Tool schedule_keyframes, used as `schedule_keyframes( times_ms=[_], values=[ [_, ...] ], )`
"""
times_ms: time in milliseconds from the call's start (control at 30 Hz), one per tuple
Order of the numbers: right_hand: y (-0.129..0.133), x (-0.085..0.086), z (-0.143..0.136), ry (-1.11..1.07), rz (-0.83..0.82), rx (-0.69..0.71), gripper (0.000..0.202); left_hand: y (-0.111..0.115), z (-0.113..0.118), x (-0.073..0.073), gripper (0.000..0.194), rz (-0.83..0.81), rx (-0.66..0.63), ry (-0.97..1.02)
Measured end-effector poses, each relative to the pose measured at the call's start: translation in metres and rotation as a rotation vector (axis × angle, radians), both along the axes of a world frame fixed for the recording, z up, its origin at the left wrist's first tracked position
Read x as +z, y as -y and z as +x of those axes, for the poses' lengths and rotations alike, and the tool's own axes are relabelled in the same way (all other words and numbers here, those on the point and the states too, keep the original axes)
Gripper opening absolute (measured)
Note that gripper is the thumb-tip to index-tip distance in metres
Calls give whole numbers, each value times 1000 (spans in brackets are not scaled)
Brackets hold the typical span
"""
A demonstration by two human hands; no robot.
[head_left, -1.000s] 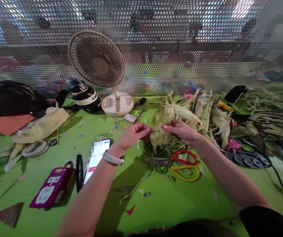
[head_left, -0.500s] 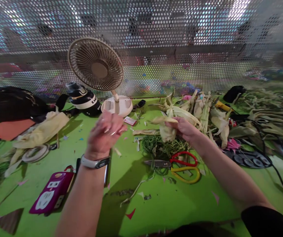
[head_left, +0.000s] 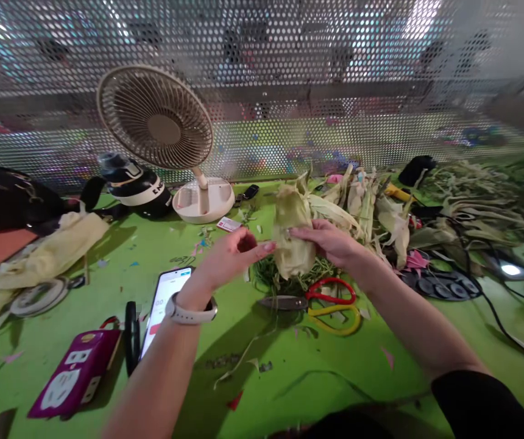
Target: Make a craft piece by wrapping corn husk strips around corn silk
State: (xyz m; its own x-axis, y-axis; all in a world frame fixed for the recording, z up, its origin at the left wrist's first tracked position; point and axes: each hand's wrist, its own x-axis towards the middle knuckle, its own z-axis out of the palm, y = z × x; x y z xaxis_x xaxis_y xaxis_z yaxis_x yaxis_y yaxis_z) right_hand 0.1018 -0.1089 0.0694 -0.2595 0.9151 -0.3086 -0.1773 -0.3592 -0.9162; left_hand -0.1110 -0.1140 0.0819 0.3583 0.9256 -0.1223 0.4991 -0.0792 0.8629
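Note:
My right hand (head_left: 335,241) pinches a pale green corn husk piece (head_left: 293,231), holding it upright over a heap of green strands (head_left: 266,268). To its left is my left hand (head_left: 230,259), with a white watch band at the wrist. Its thumb and index finger are apart, the fingertips close to the husk's left edge, and nothing shows between them. Scissors (head_left: 330,305) with one red and one yellow handle lie just below the strands. More dried husks (head_left: 367,204) are piled behind my right hand.
A beige fan (head_left: 164,129) and black bottle (head_left: 141,189) stand at the back left, before a perforated metal screen (head_left: 266,110). Lower left lie a lit phone (head_left: 164,299), a purple case (head_left: 77,372) and tape rolls (head_left: 38,297). A cable (head_left: 495,314) runs down the right.
The husk in my right hand has been raised and turned to show its broad side. My left hand has moved right toward it and opened. The view has shifted, uncovering the phone.

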Motion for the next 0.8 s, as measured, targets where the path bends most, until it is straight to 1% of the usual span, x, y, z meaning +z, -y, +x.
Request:
schedule_keyframes(
  times_ms=[100, 167, 233, 333, 400, 600, 667, 800],
  values=[
    [3, -1, -4, 7, 45, 60, 25, -12, 1, -14, 37, -164, -51, 231],
    [1, -2, -4, 7, 62, 52, 28, -14, 3, -20, 35, -278, -42, 368],
    [-1, -3, -2, 22, 49, 34, 32, -14, 3, -22, 33, -352, -15, 444],
    [-3, -3, -2, 56, 50, 21, 34, -12, 3, -21, 32, -412, -6, 458],
    [-2, -4, -2, 68, 60, 37, 33, -11, 5, -19, 33, -434, -2, 469],
    [2, -2, -2, 117, 52, 219, 31, -8, 11, -16, 32, -492, 61, 511],
    [2, -1, -2, 139, 31, 222, 31, -7, 10, -16, 29, -493, 50, 500],
    [2, -4, -3, 141, 32, 176, 30, -8, 6, -15, 27, -527, 11, 491]
  ],
)
